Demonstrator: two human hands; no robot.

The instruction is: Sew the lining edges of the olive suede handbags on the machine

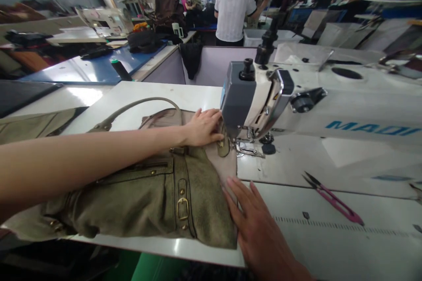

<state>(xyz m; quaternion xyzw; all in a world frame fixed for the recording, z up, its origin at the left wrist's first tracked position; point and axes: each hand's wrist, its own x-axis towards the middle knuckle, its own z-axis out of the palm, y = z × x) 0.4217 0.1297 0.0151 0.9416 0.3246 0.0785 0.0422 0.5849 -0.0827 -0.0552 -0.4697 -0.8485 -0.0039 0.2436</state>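
At centre frame, the white tabletop [329, 246] carries the sewing machine [296, 105], head at centre, body running to the right edge. The olive handbag [141, 193] lies flat at lower left, long axis left-right, beige edge at the needle. Left hand [202, 127] presses the edge, fingers together; right hand [257, 224] lies flat, fingers spread. Pink snips [332, 199] lie right.

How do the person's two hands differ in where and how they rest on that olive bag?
The left hand reaches across the olive bag and presses the fabric beside the sewing machine head, near the needle; the right hand lies nearer the person, at the bag's right edge. The left fingers curl slightly; the right hand's are spread flat. Both are bare and press down.
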